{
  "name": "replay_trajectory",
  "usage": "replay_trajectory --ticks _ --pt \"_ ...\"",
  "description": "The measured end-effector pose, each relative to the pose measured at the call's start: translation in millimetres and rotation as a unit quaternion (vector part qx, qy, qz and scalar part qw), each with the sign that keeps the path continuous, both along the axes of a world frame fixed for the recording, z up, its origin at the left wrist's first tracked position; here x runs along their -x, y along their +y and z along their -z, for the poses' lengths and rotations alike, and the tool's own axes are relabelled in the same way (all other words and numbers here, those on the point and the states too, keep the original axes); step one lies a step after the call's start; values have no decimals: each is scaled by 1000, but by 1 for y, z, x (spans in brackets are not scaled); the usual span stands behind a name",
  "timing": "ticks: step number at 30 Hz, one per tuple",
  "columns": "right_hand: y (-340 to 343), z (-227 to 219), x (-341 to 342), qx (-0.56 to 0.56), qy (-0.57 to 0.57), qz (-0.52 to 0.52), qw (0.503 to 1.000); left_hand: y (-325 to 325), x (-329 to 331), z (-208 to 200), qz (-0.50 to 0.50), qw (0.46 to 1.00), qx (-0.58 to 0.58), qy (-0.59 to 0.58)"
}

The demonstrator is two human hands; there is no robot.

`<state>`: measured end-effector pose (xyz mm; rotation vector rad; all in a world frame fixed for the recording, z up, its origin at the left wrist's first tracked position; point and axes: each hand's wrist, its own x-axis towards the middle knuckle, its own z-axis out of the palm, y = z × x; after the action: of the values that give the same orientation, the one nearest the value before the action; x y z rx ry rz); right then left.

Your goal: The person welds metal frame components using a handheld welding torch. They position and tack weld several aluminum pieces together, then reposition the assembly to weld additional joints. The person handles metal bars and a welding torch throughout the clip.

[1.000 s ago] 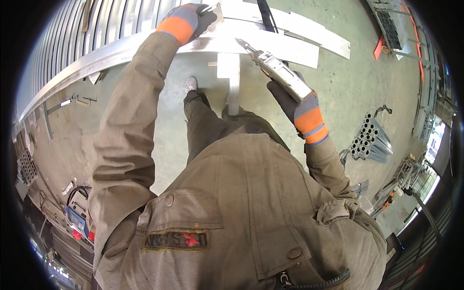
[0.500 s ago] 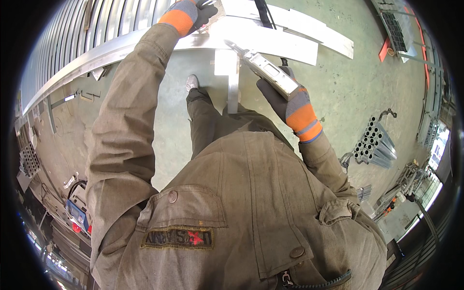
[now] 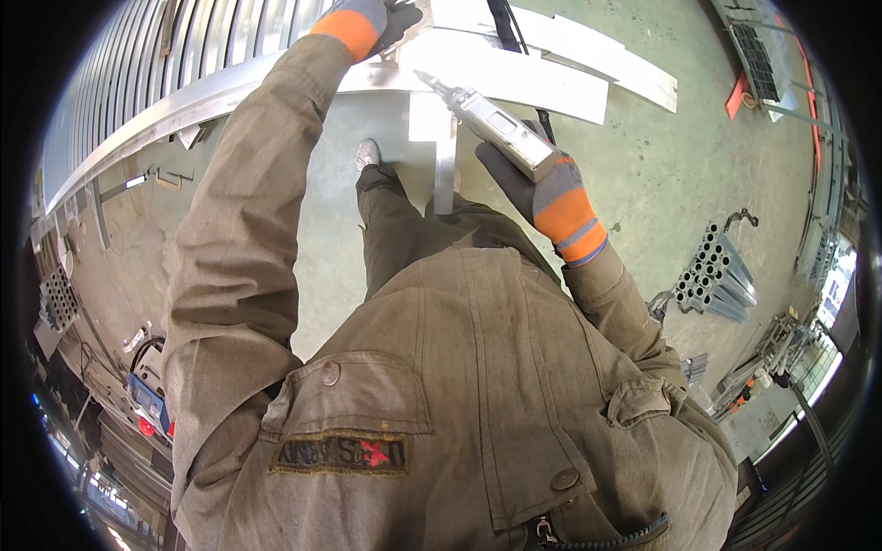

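Note:
My right hand [image 3: 549, 195], in a grey and orange glove, is wrapped round a silver welding gun [image 3: 501, 129] with a boxy body. Its tapered nozzle points up and left, over the near edge of a bright metal strip [image 3: 551, 84]. At the top edge, my left hand [image 3: 375, 23] wears a matching glove. Its dark fingers are bent beside the metalwork, around something small and shiny that I cannot make out. Part of that hand lies outside the view. A narrow metal bar [image 3: 444, 170] extends from the work toward my legs.
Long metal slats [image 3: 211, 46] fill the upper left behind a rail [image 3: 165, 124]. A black cable [image 3: 503, 26] crosses the strips. Bundled tubes [image 3: 712, 275] stand on the floor at right. A blue machine [image 3: 145, 395] is at lower left.
The welding gun and my right hand have shifted slightly left and up, bringing the nozzle closer to my left hand. My left hand has moved slightly right.

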<state>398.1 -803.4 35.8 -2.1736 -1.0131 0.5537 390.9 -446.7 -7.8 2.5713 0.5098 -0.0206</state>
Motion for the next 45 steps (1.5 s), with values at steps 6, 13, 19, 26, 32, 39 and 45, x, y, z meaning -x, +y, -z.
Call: replay_trajectory --ticks 6,13,19,26,32,39,45 --pt "13 6 1 18 39 20 999 -4 -1 -8 10 1000 -3 24" --pt "22 7 3 17 3 5 1000 1 0 7 71 995 -61 -23" --pt "20 17 3 37 19 -3 999 7 -4 17 53 998 -36 1" --pt "20 35 6 13 14 15 1000 10 -3 28 68 992 -90 -58" --pt "26 32 6 -1 12 -10 1000 1 -5 15 30 998 -61 -11" --pt "34 20 23 41 61 28 997 -3 -5 9 34 997 -56 -46" --pt "35 31 37 42 52 -18 998 -1 -8 17 25 998 -47 -23"
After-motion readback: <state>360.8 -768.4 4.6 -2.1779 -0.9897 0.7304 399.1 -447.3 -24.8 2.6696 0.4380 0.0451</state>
